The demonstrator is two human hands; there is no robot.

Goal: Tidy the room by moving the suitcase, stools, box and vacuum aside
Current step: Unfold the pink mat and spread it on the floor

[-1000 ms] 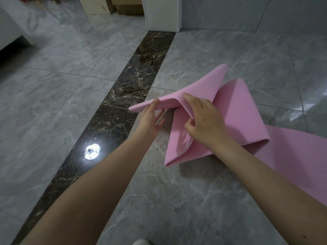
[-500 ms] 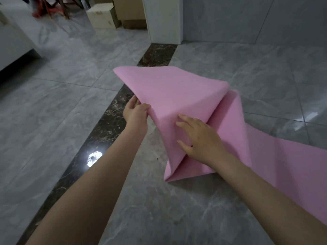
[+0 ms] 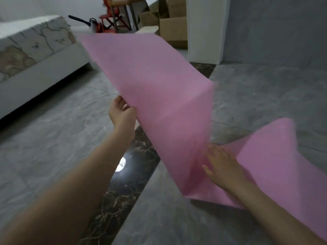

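Observation:
A large pink foam mat (image 3: 155, 89) is lifted and folded over the grey tiled floor. My left hand (image 3: 123, 114) grips its left edge and holds the upper flap raised. My right hand (image 3: 222, 163) lies flat with straight fingers on the lower fold, pressing it toward the floor. Far behind, a red stool (image 3: 110, 20) stands by a wooden stool (image 3: 127, 4), with cardboard boxes (image 3: 172, 26) at the wall and a vacuum (image 3: 88, 22) with a black handle beside them. No suitcase is in view.
A white sofa with a patterned cover (image 3: 33, 55) fills the left side. A white pillar (image 3: 205, 29) stands at the back right. A dark marble strip (image 3: 123, 183) runs across the floor beneath my arms.
My left hand has lifted the mat's flap higher and swung it up and left. My right hand slid down to the lower fold. The view tilted up, showing the sofa and stools.

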